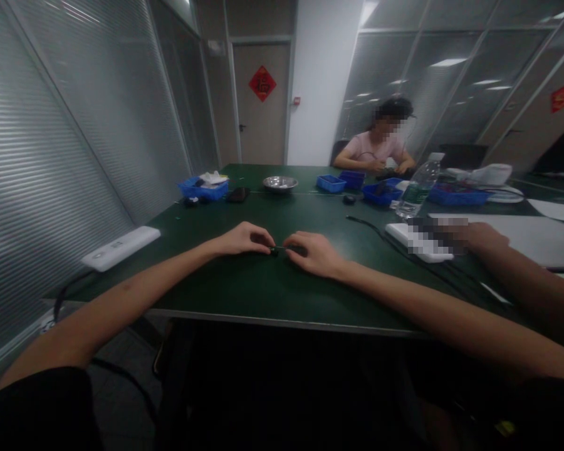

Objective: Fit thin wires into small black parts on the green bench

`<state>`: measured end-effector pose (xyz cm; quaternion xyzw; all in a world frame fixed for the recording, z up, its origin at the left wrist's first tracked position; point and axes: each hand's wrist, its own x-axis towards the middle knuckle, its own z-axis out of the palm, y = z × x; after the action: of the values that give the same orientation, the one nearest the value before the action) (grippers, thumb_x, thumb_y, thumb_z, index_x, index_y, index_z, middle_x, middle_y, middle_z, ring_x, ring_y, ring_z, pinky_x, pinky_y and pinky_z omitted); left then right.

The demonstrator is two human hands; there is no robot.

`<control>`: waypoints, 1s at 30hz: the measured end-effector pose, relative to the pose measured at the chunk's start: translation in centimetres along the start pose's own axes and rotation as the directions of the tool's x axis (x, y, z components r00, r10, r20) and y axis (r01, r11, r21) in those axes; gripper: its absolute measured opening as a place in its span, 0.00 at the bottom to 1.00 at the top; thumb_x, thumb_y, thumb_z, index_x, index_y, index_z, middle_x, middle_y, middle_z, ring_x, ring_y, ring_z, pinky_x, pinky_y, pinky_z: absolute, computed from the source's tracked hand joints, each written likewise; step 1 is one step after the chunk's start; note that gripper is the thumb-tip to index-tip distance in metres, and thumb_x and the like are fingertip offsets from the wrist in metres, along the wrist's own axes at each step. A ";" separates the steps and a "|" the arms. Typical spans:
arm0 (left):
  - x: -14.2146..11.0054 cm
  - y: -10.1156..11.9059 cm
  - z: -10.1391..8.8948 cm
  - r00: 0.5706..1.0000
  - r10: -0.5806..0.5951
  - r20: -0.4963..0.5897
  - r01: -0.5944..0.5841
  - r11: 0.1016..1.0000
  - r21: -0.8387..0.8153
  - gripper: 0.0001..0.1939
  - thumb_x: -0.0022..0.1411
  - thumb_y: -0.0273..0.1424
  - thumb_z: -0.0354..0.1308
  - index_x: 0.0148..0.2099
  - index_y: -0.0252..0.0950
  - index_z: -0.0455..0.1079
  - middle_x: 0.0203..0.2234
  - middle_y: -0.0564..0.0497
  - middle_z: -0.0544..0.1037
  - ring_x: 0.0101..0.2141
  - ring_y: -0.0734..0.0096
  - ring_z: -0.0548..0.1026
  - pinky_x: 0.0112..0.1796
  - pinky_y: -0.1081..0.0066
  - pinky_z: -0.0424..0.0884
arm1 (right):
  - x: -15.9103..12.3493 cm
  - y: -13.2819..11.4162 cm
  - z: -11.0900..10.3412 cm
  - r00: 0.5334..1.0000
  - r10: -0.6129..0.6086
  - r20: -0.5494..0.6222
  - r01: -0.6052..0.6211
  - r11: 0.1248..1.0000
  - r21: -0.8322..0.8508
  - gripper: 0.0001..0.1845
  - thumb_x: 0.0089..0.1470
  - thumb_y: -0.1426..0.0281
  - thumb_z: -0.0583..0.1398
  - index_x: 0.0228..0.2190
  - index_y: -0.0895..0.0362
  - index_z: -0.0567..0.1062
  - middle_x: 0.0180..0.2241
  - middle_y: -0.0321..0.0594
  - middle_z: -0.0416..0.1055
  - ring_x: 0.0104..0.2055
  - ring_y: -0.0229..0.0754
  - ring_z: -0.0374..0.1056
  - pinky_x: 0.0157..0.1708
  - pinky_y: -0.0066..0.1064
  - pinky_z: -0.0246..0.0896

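Both my arms reach out over a dark green table (244,288). My left hand (244,239) rests on the table with its fingers curled and pinched on a small dark part (274,252). My right hand (313,252) lies opposite it, fingers closed on the other end of the same small part or on a thin piece joined to it. The two hands almost touch at their fingertips. The part is too small and dark to name.
A white power strip (121,247) lies at the left table edge. Blue bins (202,188), a metal bowl (280,183), a water bottle (419,186) and a black cable (371,227) stand farther back. A co-worker's arm (521,263) rests at right; another person (378,150) sits at the far end.
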<state>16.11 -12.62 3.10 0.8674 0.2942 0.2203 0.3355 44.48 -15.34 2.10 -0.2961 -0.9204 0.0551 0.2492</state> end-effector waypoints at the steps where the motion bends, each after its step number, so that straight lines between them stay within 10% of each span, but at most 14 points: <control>1: 0.0 0.2 0.3 1.000 0.021 -0.005 -0.021 1.000 0.008 0.16 0.62 0.38 0.69 0.50 0.36 0.81 0.42 0.46 0.83 0.42 0.65 0.80 0.46 0.66 0.73 | 0.0 0.0 0.0 1.000 -0.008 0.000 0.008 1.000 0.000 0.11 0.64 0.67 0.60 0.46 0.56 0.77 0.42 0.43 0.77 0.41 0.43 0.72 0.42 0.33 0.63; 30: 0.0 -0.6 1.0 0.989 0.079 -0.124 -0.077 0.997 0.017 0.13 0.63 0.37 0.68 0.46 0.34 0.82 0.41 0.45 0.83 0.44 0.63 0.80 0.49 0.64 0.72 | -0.1 -0.4 0.0 0.990 -0.130 0.053 0.134 0.988 -0.075 0.14 0.69 0.66 0.56 0.53 0.55 0.75 0.44 0.45 0.74 0.42 0.44 0.72 0.40 0.33 0.65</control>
<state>16.46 -12.75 2.04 0.8649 0.2817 0.2850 0.3022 44.34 -15.78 2.12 -0.2427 -0.9452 0.0092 0.2181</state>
